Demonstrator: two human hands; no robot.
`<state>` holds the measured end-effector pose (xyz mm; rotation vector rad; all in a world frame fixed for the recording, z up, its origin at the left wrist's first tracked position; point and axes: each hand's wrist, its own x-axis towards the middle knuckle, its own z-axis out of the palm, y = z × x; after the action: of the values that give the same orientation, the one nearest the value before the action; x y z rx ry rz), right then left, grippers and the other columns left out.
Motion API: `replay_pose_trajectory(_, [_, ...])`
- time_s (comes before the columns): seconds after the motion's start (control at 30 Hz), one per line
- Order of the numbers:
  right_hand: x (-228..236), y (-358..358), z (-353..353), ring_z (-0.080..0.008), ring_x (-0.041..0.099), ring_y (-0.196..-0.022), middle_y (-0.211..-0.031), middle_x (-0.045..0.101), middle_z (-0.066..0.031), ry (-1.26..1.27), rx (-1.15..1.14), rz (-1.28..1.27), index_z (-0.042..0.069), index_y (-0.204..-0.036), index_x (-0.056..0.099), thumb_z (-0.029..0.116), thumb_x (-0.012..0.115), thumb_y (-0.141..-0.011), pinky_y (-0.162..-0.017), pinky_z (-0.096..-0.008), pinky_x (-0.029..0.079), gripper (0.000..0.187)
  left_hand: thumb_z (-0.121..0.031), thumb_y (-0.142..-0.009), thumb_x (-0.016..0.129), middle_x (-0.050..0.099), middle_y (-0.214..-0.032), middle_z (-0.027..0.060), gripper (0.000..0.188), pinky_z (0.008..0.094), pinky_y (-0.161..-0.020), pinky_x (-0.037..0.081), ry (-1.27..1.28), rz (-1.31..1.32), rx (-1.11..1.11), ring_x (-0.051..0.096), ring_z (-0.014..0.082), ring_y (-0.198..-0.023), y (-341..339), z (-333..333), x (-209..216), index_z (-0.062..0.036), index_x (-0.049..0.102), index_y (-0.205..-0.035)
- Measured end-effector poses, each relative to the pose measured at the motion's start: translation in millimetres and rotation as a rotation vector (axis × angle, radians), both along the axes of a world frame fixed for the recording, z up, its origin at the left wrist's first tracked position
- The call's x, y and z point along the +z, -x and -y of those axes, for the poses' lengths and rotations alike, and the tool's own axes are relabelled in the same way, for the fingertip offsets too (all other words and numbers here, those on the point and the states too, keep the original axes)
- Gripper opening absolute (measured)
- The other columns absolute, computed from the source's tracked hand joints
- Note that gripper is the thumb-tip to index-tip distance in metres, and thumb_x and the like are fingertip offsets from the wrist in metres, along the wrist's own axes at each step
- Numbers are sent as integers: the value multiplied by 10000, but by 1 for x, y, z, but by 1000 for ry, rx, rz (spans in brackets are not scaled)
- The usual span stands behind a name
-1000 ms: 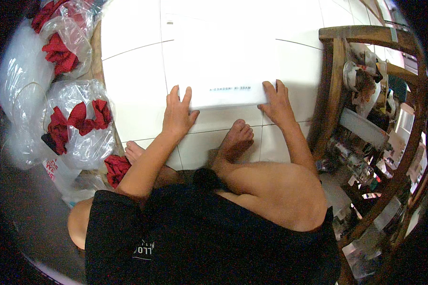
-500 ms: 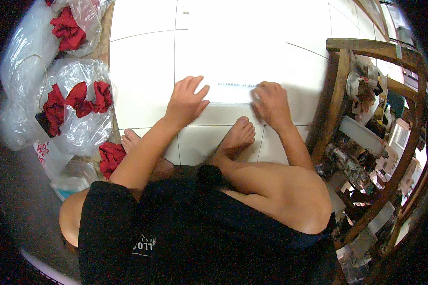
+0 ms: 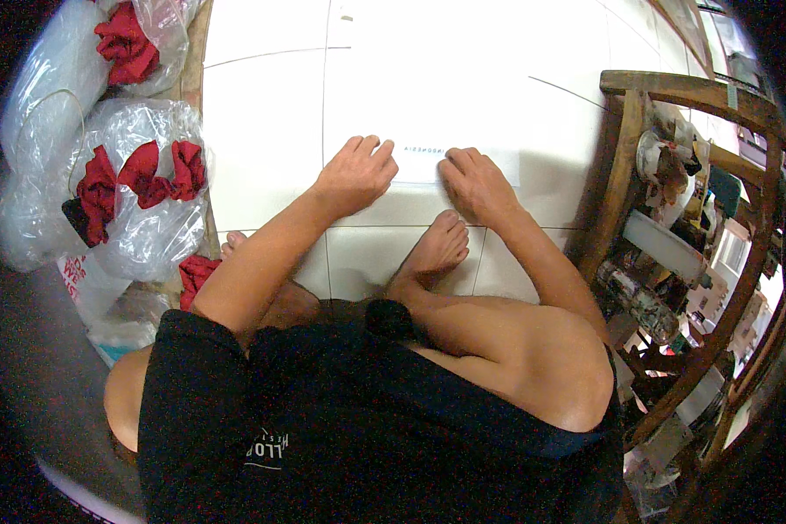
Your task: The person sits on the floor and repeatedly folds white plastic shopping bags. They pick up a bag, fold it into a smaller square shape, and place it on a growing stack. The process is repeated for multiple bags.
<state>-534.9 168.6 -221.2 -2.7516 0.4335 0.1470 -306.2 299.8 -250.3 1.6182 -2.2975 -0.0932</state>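
A pale, flat sheet (image 3: 419, 171) with a line of small blue letters lies on the white floor, its outline partly lost in glare. I cannot tell whether it is paper or plastic. My left hand (image 3: 360, 175) rests by its left end, palm down, fingers bent with gaps between the tips; its thumb is hidden. Over the printed part, my right hand (image 3: 479, 185) has its fingers curled down onto the sheet and covers some of the letters. The sheet's right end shows beyond that hand. Both hands look otherwise empty.
Clear plastic bags (image 3: 153, 231) holding dark red cloth pieces (image 3: 146, 173) are heaped at the left. A wooden shelf frame (image 3: 616, 175) crowded with odds and ends stands at the right. My bare foot (image 3: 434, 249) is just below the sheet.
Both hands have moved closer together. My right hand has slid left over the blue letters, and my left hand has shifted right, its fingers less spread.
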Motion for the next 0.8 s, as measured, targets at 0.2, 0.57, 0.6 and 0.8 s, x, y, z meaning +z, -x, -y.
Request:
replay_pose_trajectory(0.2, [12,-20,-10,-326,571,-982,-1072,555,-177,72,53,-181,-16,-1026,537,67,636,-739,-851,-400,517,314,-125,-820,589,595,-1210,195,193,432,-944,475,-344,69,-52,571,329,-1118,4,3,3,4,633,-957])
replay_pose_trajectory(0.57, [1,-10,5,-285,593,-949,-1013,611,-104,36,53,-11,57,-1028,576,97,634,-762,-809,-402,506,276,-113,-802,583,628,-1075,147,156,410,-882,486,-180,-90,13,587,278,-1000,-4,3,-5,0,646,-890])
replay_pose_trajectory(0.6, [1,-11,4,-282,594,-948,-1002,617,-102,29,60,39,63,-1020,582,98,635,-761,-801,-401,502,266,-111,-799,585,629,-1087,149,160,413,-898,483,-188,-104,31,586,283,-1006,-3,2,-5,2,644,-896])
replay_pose_trajectory(0.8, [-11,-7,-3,-268,593,-942,-969,622,-90,14,78,30,65,-932,606,106,637,-760,-785,-392,494,179,-117,-811,592,616,-1162,155,159,466,-954,454,17,-130,-14,573,330,-1100,5,-2,7,-30,590,-943])
